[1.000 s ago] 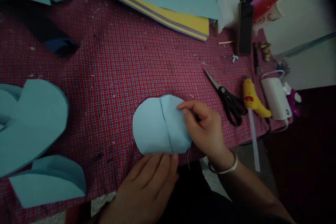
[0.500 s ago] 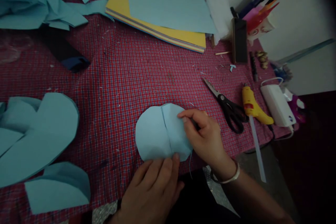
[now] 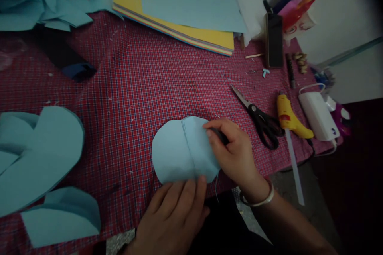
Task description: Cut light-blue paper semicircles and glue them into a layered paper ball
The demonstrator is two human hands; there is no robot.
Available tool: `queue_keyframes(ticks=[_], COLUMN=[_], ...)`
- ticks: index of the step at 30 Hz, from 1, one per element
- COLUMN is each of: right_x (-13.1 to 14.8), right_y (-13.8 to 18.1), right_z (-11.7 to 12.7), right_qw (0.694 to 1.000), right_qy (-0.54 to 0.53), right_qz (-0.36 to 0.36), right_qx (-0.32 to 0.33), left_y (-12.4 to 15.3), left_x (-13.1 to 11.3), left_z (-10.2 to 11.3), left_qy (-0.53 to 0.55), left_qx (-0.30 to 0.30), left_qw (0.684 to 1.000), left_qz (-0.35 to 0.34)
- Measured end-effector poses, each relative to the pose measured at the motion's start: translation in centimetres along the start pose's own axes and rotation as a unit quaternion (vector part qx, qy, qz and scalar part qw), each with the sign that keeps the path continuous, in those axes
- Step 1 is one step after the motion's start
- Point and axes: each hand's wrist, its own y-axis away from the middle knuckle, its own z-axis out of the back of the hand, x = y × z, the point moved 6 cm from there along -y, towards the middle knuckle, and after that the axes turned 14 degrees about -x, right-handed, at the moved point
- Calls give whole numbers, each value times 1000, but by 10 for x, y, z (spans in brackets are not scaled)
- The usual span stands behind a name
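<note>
A rounded light-blue paper piece (image 3: pixel 170 151) lies near the table's front edge, with a folded flap (image 3: pixel 196 139) on its right side. My left hand (image 3: pixel 173 211) lies flat along the near edge of this paper, its fingers stretched out. Over the flap, my right hand (image 3: pixel 231 151) is closed in a pinch, thumb and forefinger tips at the paper. What sits between those fingertips is too small to make out; a dark area shows behind them. A thin pale strand (image 3: pixel 217 189) hangs from the paper's near right edge.
Black-handled scissors (image 3: pixel 260 119), a yellow glue gun (image 3: pixel 289 115) and a white box (image 3: pixel 318 115) lie to the right. At the back are a paper stack (image 3: pixel 191 4) and a phone (image 3: pixel 273 40). Cut blue paper pieces (image 3: pixel 50 147) cover the left.
The view has shifted slightly, so the table's things sit a little differently in the picture. Both hands stay at the blue paper, and the flap looks flatter along its fold.
</note>
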Motion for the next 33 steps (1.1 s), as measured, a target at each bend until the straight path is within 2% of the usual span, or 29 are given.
queue_keyframes(ticks=[5, 19, 33], right_x=[0, 0, 0], right_y=[1, 0, -1], right_z=[1, 0, -4], right_qw=[1000, 1000, 999], right_qy=[-5, 8, 16], right_qz=[8, 20, 33], right_qx=[10, 5, 11], left_y=[-2, 0, 0], left_x=[1, -1, -1], left_z=[1, -2, -1], left_qy=[-7, -31, -29], left_qx=[-15, 19, 15], left_qw=[1000, 999, 999], left_qz=[-7, -22, -21])
